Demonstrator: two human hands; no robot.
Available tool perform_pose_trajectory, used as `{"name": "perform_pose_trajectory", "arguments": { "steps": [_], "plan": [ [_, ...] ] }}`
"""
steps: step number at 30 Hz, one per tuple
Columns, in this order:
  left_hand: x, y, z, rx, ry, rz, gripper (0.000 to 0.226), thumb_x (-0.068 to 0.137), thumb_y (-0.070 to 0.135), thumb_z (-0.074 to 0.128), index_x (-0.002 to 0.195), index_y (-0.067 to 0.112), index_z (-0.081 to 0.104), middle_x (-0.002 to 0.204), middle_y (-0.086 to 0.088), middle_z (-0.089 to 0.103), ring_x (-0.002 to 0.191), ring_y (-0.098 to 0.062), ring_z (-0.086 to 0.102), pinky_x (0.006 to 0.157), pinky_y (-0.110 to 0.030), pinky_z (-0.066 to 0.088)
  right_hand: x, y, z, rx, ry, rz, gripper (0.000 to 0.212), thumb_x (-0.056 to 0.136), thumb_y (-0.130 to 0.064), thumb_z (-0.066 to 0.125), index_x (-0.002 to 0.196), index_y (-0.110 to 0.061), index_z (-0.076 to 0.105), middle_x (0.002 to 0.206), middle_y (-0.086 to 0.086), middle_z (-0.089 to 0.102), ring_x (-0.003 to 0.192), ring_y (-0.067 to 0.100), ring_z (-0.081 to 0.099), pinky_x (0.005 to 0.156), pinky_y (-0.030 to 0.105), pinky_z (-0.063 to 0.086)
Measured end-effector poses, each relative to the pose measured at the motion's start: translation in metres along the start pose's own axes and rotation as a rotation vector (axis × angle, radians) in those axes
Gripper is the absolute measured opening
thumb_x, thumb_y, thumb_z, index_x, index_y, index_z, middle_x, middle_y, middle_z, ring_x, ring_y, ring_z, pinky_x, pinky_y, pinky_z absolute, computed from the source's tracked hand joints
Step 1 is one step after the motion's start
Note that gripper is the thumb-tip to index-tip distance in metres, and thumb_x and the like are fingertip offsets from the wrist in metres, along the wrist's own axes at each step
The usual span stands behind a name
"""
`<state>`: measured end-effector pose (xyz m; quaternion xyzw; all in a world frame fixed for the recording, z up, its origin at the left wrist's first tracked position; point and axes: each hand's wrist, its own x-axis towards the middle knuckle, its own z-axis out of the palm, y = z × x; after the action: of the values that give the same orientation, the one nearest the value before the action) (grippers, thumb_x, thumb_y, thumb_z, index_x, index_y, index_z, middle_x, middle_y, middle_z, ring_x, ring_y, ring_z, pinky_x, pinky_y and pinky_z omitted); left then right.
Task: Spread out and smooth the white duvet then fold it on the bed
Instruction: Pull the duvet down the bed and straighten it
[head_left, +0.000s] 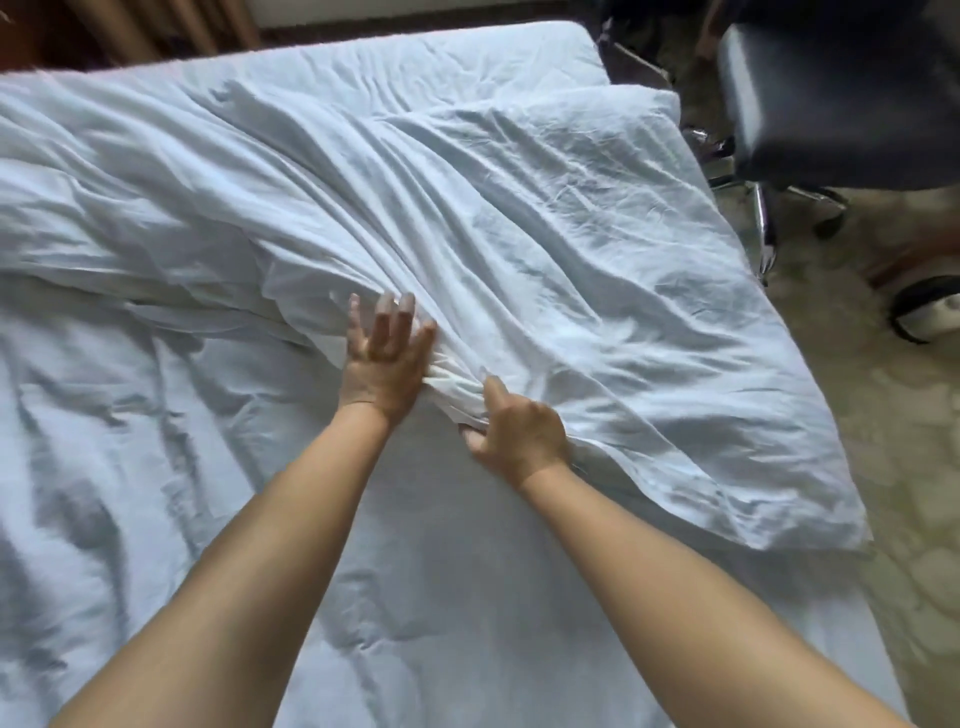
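1. From the head view, my left hand (387, 358) lay with fingers straight and spread, flat against the bunched edge of the white duvet (519, 218), holding nothing, only pressing the cloth.
2. My right hand (514, 434) sat just beside it, nearer to me, its fingers curled into a gathered ridge of the same edge, thumb on top, pinching the fabric.
3. The duvet lay ahead of both hands and off to their right, heaped in long creases that ran from the far left down toward my right hand; its near corner hung past the edge of the bed (441, 597) on the right.
4. The ridge I held ran between the two hands, so I judged the edge should be drawn toward me and leftward to open the heap over the bare mattress on my side.
5. Beyond my right hand, off the bed, stood a dark chair (831, 104) on a patterned floor (883, 519).
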<state>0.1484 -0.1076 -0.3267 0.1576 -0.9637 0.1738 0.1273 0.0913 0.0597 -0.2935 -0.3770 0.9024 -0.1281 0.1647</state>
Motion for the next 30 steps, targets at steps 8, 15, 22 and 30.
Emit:
{"name": "perform_pose_trajectory", "arguments": {
  "steps": [8,15,22,30],
  "plan": [
    [-0.035,-0.047,-0.118,-0.02,-0.07,0.098,0.011,0.058,0.005,0.065,0.064,0.009,0.056,0.049,-0.01,0.052,0.04,-0.027,0.054,0.041,-0.025,0.04,-0.057,-0.019,-0.06,-0.233,0.293,-0.289,0.045,0.025,-0.001,0.077,0.064,-0.011,0.057,0.04,0.003,0.051,0.026,0.024,0.047,0.031,0.018,0.032],
    [-0.13,-0.041,-0.202,0.056,-0.492,0.02,0.036,0.076,-0.003,0.045,0.106,0.017,0.046,0.095,-0.001,0.067,0.087,-0.024,0.066,0.09,-0.036,0.032,-0.125,-0.043,-0.053,-0.376,0.531,-0.491,0.018,0.062,0.0,0.04,0.068,-0.013,0.05,0.052,0.007,0.048,0.041,0.023,0.048,0.044,0.025,0.033],
    [-0.242,-0.028,-0.193,-0.038,-0.628,0.09,0.05,0.054,0.006,0.079,0.096,0.015,0.056,0.085,-0.004,0.06,0.071,-0.027,0.065,0.056,-0.03,0.043,-0.212,-0.071,0.003,-0.42,-0.26,-0.231,0.034,0.079,0.002,0.056,0.112,-0.009,0.052,0.109,0.014,0.064,0.101,0.033,0.062,0.084,0.036,0.045],
    [-0.218,-0.051,-0.199,-0.13,-0.125,0.037,0.05,0.04,-0.009,0.068,0.08,0.011,0.047,0.062,-0.011,0.049,0.04,-0.026,0.05,0.033,-0.021,0.032,-0.178,-0.078,-0.045,-0.615,0.434,-0.266,0.015,0.071,-0.011,0.051,0.06,-0.019,0.058,0.05,0.001,0.05,0.042,0.02,0.052,0.043,0.022,0.035]
  ]
}}
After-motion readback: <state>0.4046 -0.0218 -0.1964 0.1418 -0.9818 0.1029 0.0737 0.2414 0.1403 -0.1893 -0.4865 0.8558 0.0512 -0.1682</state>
